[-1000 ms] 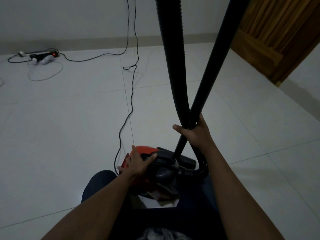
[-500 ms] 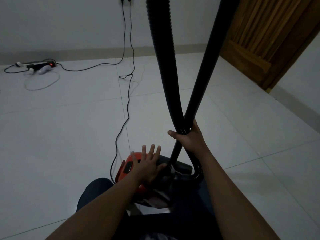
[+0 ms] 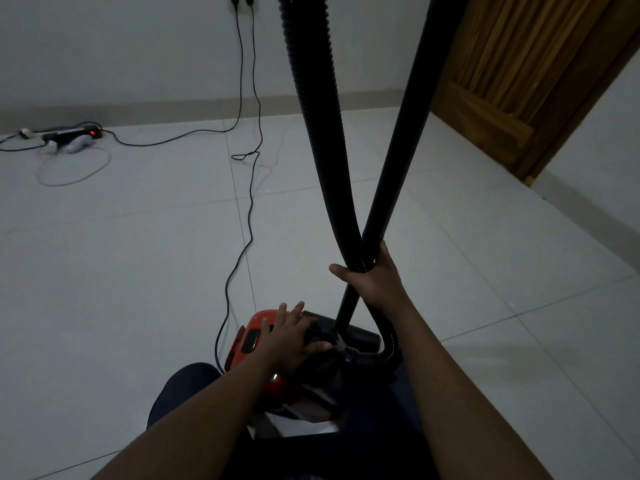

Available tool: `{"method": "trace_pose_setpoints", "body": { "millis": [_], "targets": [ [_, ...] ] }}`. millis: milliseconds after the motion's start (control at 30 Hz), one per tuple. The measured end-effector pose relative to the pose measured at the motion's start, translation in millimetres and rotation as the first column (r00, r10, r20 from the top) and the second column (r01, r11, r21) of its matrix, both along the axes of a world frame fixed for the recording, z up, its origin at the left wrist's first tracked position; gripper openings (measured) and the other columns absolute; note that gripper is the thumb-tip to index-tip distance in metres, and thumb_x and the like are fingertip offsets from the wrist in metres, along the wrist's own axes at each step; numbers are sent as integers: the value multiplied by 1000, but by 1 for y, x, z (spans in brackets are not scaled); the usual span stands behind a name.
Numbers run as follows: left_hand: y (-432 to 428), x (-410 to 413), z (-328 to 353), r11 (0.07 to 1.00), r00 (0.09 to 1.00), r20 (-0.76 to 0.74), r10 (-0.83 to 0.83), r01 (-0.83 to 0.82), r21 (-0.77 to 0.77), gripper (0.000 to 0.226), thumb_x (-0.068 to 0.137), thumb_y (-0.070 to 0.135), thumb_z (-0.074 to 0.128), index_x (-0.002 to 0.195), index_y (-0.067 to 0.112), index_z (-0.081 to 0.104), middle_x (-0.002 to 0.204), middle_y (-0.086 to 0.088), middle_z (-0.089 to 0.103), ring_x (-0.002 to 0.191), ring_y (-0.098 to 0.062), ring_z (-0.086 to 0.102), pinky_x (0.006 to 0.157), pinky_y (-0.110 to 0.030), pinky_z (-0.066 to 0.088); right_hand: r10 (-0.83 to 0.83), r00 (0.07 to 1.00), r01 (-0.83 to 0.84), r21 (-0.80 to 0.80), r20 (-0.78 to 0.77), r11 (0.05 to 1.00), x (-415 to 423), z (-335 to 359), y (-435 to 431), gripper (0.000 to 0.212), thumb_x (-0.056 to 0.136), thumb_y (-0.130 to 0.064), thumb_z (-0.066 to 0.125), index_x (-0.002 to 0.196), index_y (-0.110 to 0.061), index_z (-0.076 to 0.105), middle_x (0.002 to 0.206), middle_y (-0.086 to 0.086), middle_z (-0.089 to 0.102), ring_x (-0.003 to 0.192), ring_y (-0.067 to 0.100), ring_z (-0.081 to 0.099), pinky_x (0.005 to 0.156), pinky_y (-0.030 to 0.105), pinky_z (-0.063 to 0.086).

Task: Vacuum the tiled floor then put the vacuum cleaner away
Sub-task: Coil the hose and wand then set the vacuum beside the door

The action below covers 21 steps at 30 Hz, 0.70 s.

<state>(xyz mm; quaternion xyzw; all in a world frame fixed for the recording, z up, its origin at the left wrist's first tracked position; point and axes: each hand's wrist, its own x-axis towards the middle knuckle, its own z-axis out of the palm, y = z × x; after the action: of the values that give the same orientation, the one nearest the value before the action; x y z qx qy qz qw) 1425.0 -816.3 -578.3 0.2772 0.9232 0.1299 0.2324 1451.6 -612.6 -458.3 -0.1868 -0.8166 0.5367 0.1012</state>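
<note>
A red and black canister vacuum cleaner (image 3: 256,330) sits on the pale tiled floor (image 3: 121,271) just in front of my knees. My left hand (image 3: 291,337) lies flat on top of its body, fingers spread. My right hand (image 3: 372,277) is closed around the ribbed black hose (image 3: 317,116) and the smooth black tube (image 3: 401,133) where they cross; both rise out of the top of the view. The hose loops down into the front of the canister. A thin black power cord (image 3: 242,244) runs from the vacuum across the tiles to a wall socket (image 3: 241,1).
A power strip (image 3: 72,135) with a red light and loose white and black cables lies by the far-left baseboard. A wooden door (image 3: 526,74) stands at the right. My dark-trousered knee (image 3: 187,386) is at the bottom.
My left hand let go of the canister's handle and flattened on top with spread fingers. The view tilted up, bringing the wall socket into sight. The right hand kept its grip.
</note>
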Motion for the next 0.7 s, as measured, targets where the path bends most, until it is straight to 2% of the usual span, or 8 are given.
{"method": "trace_pose_setpoints", "body": {
  "millis": [167,233,333,467,700],
  "targets": [
    [0,1,5,1000,1000,-3,20,-20,9,88,81,85,35,150,31,33,168,-2,9,153,-35,-2,116,-67,5,-5,1000,5,-9,-3,1000,-1,1,0,66,63,-55,89,115,-39,50,100,-23,65,91,-11,61,79,26,51],
    [1,2,6,999,1000,-8,30,-30,24,89,79,86,34,148,30,36,167,-3,13,153,-35,2,116,-66,7,-9,1000,8,-5,-1,1000,-1,2,0,67,63,-55,88,116,-39,50,100,-23,65,92,-9,62,78,26,51],
    [1,2,8,999,999,-26,38,-38,23,98,73,91,26,146,27,39,165,-4,20,152,-36,10,115,-66,11,-7,1000,7,-8,3,1000,-1,3,-1,68,63,-54,88,116,-39,49,102,-21,65,93,-9,62,77,24,49],
    [0,2,10,1000,998,-49,27,-26,7,98,72,92,24,144,28,43,161,-4,28,147,-35,21,112,-64,17,-18,1000,18,2,-5,1000,1,5,-3,67,64,-51,89,116,-38,50,101,-23,65,89,-20,57,72,20,45],
    [0,5,8,1000,999,-39,26,-26,-7,91,75,89,28,139,27,46,154,-7,39,141,-36,30,111,-62,21,-18,1000,18,10,0,1000,2,2,-4,69,64,-53,88,119,-36,49,104,-21,64,97,-4,61,82,30,51]
  ]
}}
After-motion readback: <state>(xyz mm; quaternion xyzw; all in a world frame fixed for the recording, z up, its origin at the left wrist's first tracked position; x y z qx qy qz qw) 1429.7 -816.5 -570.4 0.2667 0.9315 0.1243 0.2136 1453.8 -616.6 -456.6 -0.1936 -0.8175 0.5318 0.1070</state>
